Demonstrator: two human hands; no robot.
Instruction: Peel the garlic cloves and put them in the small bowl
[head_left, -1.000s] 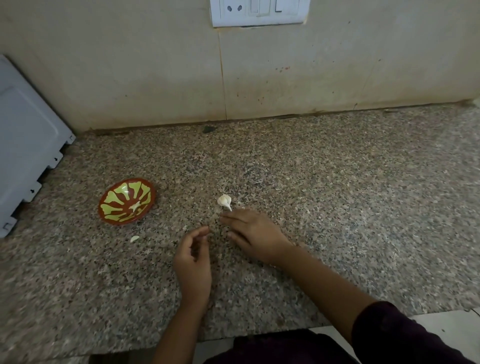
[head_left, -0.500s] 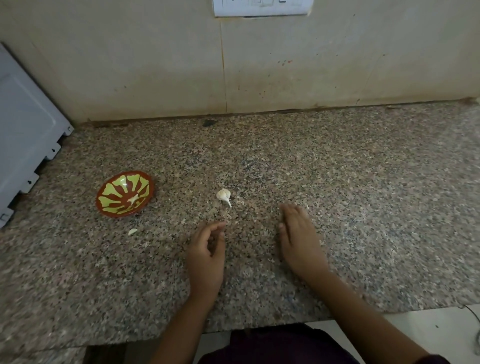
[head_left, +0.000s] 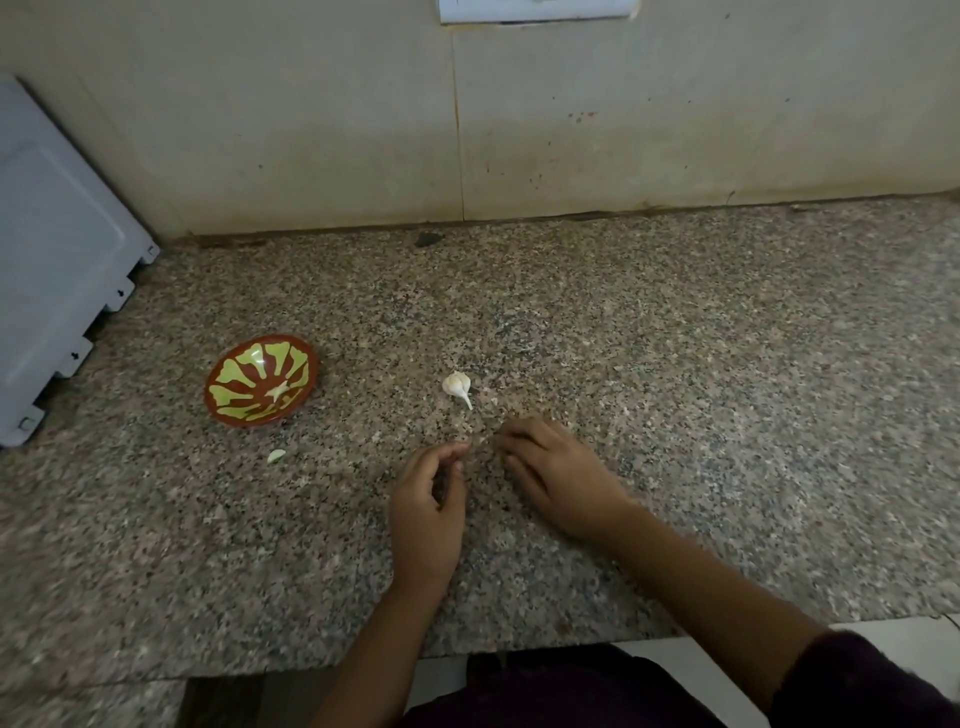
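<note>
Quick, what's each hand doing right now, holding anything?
Left hand: fingers curled, thumb near the fingertips; cannot tell whether it pinches anything.
Right hand: open, fingers relaxed on the counter, holding nothing.

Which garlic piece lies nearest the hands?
The white stemmed garlic, just beyond the right hand and left hand; one clove lies in the bowl, a scrap before it.

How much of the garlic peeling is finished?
Barely started. One pale piece, probably a peeled clove, lies in the small bowl. The left hand and right hand hover by the counter; I cannot tell if they hold anything. The garlic bulb waits unpeeled, and a loose bit lies outside the bowl.
</note>
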